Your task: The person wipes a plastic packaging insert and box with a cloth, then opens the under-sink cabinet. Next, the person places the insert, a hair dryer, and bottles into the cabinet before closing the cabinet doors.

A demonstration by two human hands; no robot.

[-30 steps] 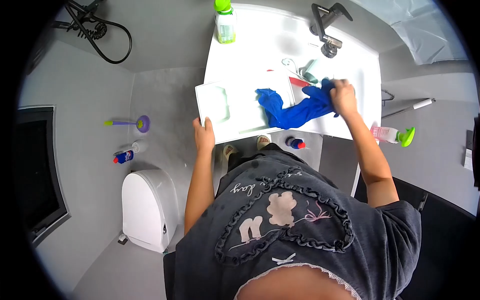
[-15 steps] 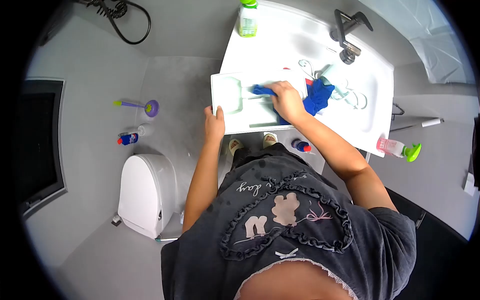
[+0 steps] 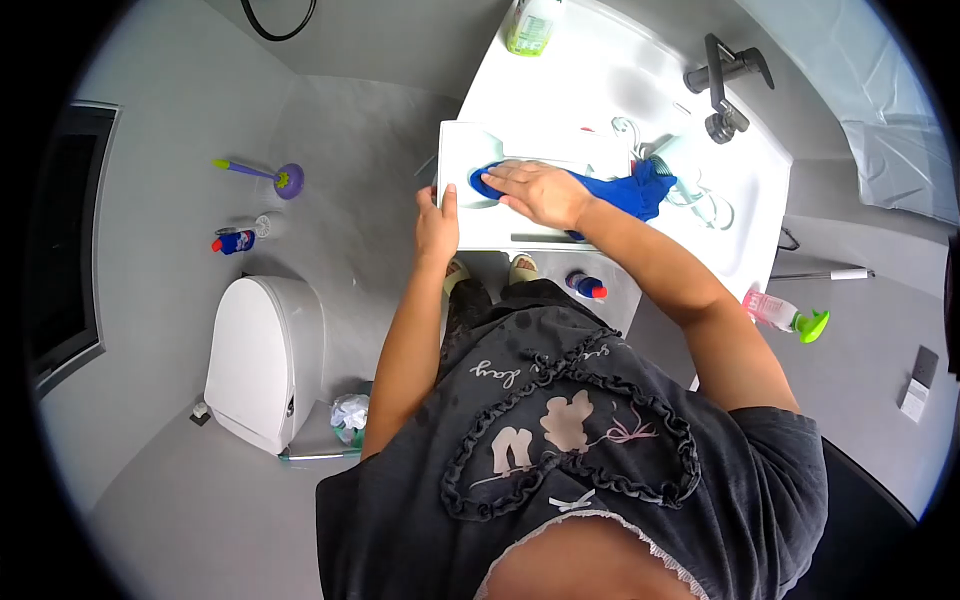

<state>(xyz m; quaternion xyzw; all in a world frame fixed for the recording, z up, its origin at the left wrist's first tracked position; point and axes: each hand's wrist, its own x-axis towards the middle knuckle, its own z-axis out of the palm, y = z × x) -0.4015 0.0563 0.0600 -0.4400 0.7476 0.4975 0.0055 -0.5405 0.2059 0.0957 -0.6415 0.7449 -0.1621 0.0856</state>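
A white compartmented tray point(image 3: 468, 140) rests at the front of the white washbasin counter, its near-left part sticking out past the edge. My left hand point(image 3: 436, 228) grips its left side, thumb on the inner side of the wall. Inside the tray, my right hand point(image 3: 542, 193) presses a blue cloth point(image 3: 630, 195) into the left compartment with its fingers stretched over it. The cloth trails right, out of the tray, onto the basin. Beside it in the basin lies a pale green hair dryer point(image 3: 678, 158) with a coiled cord.
A dark faucet point(image 3: 722, 90) stands over the basin. A green-labelled bottle point(image 3: 530, 30) is at the back left, a pink spray bottle point(image 3: 770, 310) at the right edge. Blue bottles point(image 3: 586, 286) stand on the floor, with a purple plunger point(image 3: 289, 181), the toilet point(image 3: 252, 360) and a bin point(image 3: 350, 415).
My right hand has moved left inside the tray with the cloth, from the middle divider into the left compartment. My left hand stays on the tray's side. The camera view has shifted slightly.
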